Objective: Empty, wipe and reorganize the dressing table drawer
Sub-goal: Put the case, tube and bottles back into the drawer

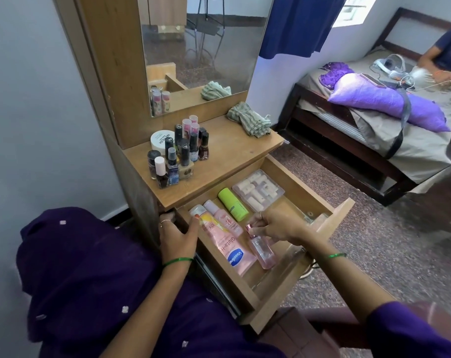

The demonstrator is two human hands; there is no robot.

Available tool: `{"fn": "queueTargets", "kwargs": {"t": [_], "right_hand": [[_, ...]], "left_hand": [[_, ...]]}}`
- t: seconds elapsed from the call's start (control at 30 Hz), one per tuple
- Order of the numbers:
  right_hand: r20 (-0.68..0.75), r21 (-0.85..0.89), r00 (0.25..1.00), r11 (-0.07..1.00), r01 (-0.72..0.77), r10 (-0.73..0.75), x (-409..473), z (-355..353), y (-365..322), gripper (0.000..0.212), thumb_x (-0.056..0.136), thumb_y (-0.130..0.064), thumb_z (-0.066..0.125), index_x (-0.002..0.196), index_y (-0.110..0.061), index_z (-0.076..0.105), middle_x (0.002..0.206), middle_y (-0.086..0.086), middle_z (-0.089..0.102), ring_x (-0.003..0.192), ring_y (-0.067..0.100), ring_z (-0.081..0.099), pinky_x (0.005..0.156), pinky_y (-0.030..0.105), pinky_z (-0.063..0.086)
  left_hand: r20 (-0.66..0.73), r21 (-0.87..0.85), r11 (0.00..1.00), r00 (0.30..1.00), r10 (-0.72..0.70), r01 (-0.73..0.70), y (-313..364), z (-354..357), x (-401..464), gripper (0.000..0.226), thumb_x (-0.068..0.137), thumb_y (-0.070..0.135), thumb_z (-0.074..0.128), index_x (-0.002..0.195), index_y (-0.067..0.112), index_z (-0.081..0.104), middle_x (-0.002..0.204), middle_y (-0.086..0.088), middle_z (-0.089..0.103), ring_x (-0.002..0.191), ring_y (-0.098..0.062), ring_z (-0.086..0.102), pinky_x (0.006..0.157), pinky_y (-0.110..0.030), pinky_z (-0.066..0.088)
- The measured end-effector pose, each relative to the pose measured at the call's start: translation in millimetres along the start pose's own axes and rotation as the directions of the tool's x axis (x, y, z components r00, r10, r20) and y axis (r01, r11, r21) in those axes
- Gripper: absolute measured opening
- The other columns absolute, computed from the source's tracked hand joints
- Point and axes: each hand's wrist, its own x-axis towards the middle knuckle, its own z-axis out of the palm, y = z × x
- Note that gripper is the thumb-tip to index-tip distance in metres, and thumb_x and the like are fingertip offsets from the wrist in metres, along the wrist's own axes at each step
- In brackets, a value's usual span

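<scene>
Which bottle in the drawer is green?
The lime-green bottle lying beside the clear plastic box. The other bottles in the drawer are pink.

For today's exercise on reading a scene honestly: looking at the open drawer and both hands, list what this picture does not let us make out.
Head view only:
- Whether the right hand grips or merely touches the pink perfume bottle: its fingers cover the cap.
- The drawer floor under the right hand and forearm.
- The yellow tube label: partly under the left hand thumb.
- Nail polish bottles labels: too small.
</scene>
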Motion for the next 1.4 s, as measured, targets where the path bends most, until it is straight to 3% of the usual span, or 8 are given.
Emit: {"fn": "queueTargets", "kwargs": {"t": [0.23, 0.4, 0.53, 0.67, 1.0, 1.3, 1.4], "right_hand": [[-0.089, -0.289, 0.995, 0.955, -0.070, 0.046, 8, 7, -1, 0.017, 0.088, -0.037, 0.060, 0.097, -0.023, 0.064, 0.096, 0.000, 0.068, 0.084, 0.016, 0.064, 0.075, 0.029, 0.056], [-0.107, -0.516, 0.991, 0.848, -0.121, 0.077, 9, 13, -9, 0.032, 0.092, -0.043, 0.051, 0.112, -0.022, 0.064, 0.106, 0.000, 0.067, 0.094, 0.016, 0.061, 0.085, 0.029, 0.051], [-0.126, -0.486, 0.987, 0.862, -0.146, 0.096, 12, 17, -11, 0.030, 0.092, -0.038, 0.054, 0.113, -0.019, 0.064, 0.096, -0.003, 0.064, 0.084, 0.012, 0.057, 0.064, 0.019, 0.042], [-0.177, -0.434, 0.982, 0.890, -0.138, 0.066, 18, 22, -6, 0.024, 0.086, -0.031, 0.063, 0.105, -0.015, 0.063, 0.100, 0.003, 0.066, 0.089, 0.017, 0.061, 0.075, 0.026, 0.048], [-0.198, -0.430, 0.980, 0.900, -0.070, -0.019, 21, 23, -11, 0.022, 0.083, -0.020, 0.067, 0.103, -0.013, 0.066, 0.099, 0.003, 0.067, 0.087, 0.016, 0.061, 0.074, 0.026, 0.051], [-0.183, -0.498, 0.983, 0.865, -0.065, -0.032, 16, 22, -12, 0.021, 0.083, -0.023, 0.066, 0.102, -0.014, 0.067, 0.092, 0.001, 0.063, 0.080, 0.013, 0.055, 0.064, 0.021, 0.044], [-0.185, -0.504, 0.982, 0.861, -0.069, -0.029, 14, 22, -15, 0.023, 0.084, -0.022, 0.064, 0.105, -0.012, 0.066, 0.101, 0.004, 0.066, 0.087, 0.016, 0.058, 0.074, 0.026, 0.048]], "left_hand": [[0.004, -0.008, 1.000, 1.000, -0.003, 0.003, 1, -1, -2, 0.056, 0.084, 0.026, 0.068, 0.130, 0.006, 0.044, 0.131, -0.010, 0.048, 0.117, -0.022, 0.050, 0.083, -0.027, 0.040], [0.010, -0.026, 1.000, 1.000, 0.003, -0.003, 1, -1, -2, 0.054, 0.084, 0.025, 0.068, 0.129, 0.006, 0.045, 0.129, -0.010, 0.048, 0.109, -0.014, 0.049, 0.082, -0.027, 0.040], [0.002, -0.016, 1.000, 1.000, -0.001, 0.001, 0, -1, -2, 0.056, 0.084, 0.026, 0.069, 0.130, 0.005, 0.044, 0.131, -0.010, 0.048, 0.115, -0.020, 0.051, 0.084, -0.028, 0.042], [0.003, -0.007, 1.000, 1.000, -0.027, 0.027, -4, 0, 2, 0.056, 0.082, 0.029, 0.069, 0.127, 0.007, 0.045, 0.128, -0.010, 0.050, 0.113, -0.024, 0.053, 0.086, -0.033, 0.046], [0.008, -0.006, 1.000, 0.999, -0.031, 0.031, -4, 1, 3, 0.055, 0.082, 0.029, 0.069, 0.127, 0.007, 0.045, 0.127, -0.010, 0.050, 0.110, -0.023, 0.054, 0.081, -0.032, 0.047], [0.012, -0.016, 0.999, 0.999, -0.031, 0.031, -6, 2, 3, 0.056, 0.082, 0.030, 0.070, 0.127, 0.009, 0.045, 0.128, -0.009, 0.050, 0.112, -0.024, 0.054, 0.088, -0.039, 0.050], [0.015, -0.020, 0.999, 0.999, -0.035, 0.035, -7, 1, 3, 0.057, 0.082, 0.030, 0.070, 0.128, 0.009, 0.044, 0.128, -0.009, 0.050, 0.112, -0.025, 0.054, 0.090, -0.042, 0.050]]}}
